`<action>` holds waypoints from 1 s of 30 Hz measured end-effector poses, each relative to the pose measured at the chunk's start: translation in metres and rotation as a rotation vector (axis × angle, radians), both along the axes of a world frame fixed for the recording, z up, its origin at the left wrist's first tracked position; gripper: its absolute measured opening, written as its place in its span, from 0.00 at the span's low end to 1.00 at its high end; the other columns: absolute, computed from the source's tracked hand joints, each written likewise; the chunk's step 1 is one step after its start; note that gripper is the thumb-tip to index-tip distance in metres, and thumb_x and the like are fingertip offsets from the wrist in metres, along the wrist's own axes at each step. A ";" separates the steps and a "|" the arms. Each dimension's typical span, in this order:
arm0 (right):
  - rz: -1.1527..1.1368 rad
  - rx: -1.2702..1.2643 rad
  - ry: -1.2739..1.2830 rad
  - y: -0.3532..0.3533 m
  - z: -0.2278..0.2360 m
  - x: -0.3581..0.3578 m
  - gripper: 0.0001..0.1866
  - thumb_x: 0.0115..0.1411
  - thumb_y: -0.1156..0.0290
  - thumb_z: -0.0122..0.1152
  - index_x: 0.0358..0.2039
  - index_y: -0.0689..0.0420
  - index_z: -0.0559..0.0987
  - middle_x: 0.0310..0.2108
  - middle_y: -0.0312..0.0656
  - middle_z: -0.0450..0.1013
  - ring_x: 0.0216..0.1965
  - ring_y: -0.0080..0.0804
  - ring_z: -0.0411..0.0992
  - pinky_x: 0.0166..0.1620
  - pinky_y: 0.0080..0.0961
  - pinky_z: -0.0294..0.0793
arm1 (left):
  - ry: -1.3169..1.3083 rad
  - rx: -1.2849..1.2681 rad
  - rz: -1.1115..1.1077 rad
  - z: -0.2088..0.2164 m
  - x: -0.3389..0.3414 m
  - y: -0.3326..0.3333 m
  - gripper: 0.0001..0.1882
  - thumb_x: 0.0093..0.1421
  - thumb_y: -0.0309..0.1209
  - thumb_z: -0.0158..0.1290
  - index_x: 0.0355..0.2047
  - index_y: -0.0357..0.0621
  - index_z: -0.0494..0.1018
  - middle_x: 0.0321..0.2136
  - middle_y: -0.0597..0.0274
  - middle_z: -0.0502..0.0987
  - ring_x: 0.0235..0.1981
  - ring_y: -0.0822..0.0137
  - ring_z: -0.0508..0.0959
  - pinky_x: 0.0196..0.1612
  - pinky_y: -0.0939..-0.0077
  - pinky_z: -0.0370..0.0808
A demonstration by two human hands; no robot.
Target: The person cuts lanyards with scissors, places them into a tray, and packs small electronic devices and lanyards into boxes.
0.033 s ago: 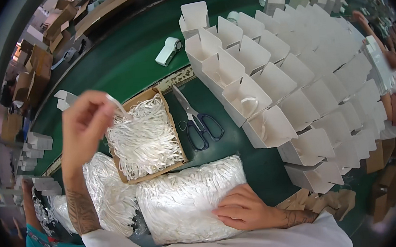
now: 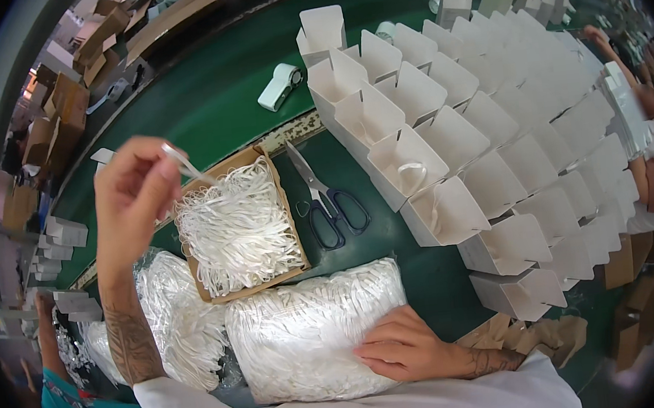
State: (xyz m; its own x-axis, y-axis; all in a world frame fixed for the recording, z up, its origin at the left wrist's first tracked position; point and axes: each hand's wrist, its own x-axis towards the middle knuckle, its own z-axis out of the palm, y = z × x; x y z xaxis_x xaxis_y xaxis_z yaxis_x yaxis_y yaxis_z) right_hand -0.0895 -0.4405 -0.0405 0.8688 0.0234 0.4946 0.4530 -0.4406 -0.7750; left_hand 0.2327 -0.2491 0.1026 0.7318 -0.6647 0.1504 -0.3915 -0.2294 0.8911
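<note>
Surface: green table point(image 2: 199, 106) running from near left to far right, with stacked cartons and small boxes crowding its far left edge.
Left hand: the left hand point(image 2: 131, 193) is hanging raised above the left side of the table, thumb and fingers pinching one end of a single white strip point(image 2: 188, 168); the strip is trailing down to the right toward the pile below it.
Strip supply: a shallow cardboard tray point(image 2: 291, 221) is sitting just right of that hand, heaped with loose white strips point(image 2: 237, 232) lying tangled across one another.
Right hand: the right hand point(image 2: 405, 347) is lying flat and spread, gripping nothing, pressing on a clear bag of white strips point(image 2: 308, 335) at the near edge; a second filled bag point(image 2: 177, 321) is lying to its left.
Boxes: rows of open white paper boxes point(image 2: 495, 148) are standing touching one another across the right half, one near box already holding a strip loop.
Scissors: dark-handled scissors point(image 2: 327, 200) are lying between tray and boxes, blades pointing far.
Tape dispenser: a white tape dispenser point(image 2: 279, 86) is lying far of the tray.
Risk, tangling: the pinched strip is likely dragging neighbours up, since the pile is knotted.
Risk, dropping: a two-finger pinch on a thin strip could slip.
Risk, boxes: light, packed boxes could topple in a chain if nudged.
Risk, scissors: blades near the reaching path could snag a strip or a finger.
</note>
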 end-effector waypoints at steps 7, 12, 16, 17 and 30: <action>-0.027 0.059 0.031 0.001 -0.002 -0.009 0.14 0.50 0.78 0.74 0.40 0.58 0.85 0.37 0.37 0.78 0.36 0.32 0.77 0.40 0.29 0.69 | -0.125 -0.212 -0.136 0.007 0.039 -0.067 0.11 0.73 0.31 0.51 0.48 0.36 0.75 0.28 0.64 0.76 0.20 0.79 0.70 0.24 0.84 0.68; -0.047 0.057 0.025 0.001 -0.005 -0.010 0.14 0.53 0.78 0.74 0.41 0.59 0.84 0.36 0.38 0.77 0.34 0.31 0.76 0.40 0.29 0.70 | -0.140 -0.323 -0.234 0.001 0.082 -0.125 0.13 0.72 0.34 0.54 0.48 0.37 0.76 0.33 0.63 0.78 0.25 0.76 0.73 0.31 0.81 0.72; -0.052 0.091 0.026 0.001 -0.005 -0.010 0.12 0.54 0.78 0.73 0.40 0.60 0.84 0.36 0.39 0.78 0.34 0.32 0.76 0.39 0.28 0.69 | -0.130 -0.383 -0.227 -0.007 0.104 -0.159 0.12 0.71 0.35 0.55 0.46 0.37 0.77 0.34 0.63 0.79 0.26 0.76 0.74 0.33 0.81 0.73; -0.045 0.096 0.033 0.000 -0.005 -0.009 0.12 0.54 0.78 0.73 0.40 0.61 0.84 0.36 0.39 0.78 0.34 0.32 0.76 0.39 0.28 0.69 | -0.125 -0.402 -0.206 -0.010 0.108 -0.165 0.12 0.71 0.35 0.55 0.45 0.37 0.77 0.34 0.63 0.79 0.27 0.77 0.74 0.33 0.81 0.74; -0.030 0.110 0.067 0.001 -0.003 -0.008 0.13 0.55 0.78 0.73 0.42 0.60 0.84 0.37 0.39 0.78 0.35 0.32 0.76 0.39 0.28 0.69 | -0.326 0.358 0.075 -0.104 0.144 -0.104 0.28 0.62 0.43 0.64 0.54 0.38 0.71 0.41 0.55 0.76 0.43 0.67 0.78 0.48 0.69 0.78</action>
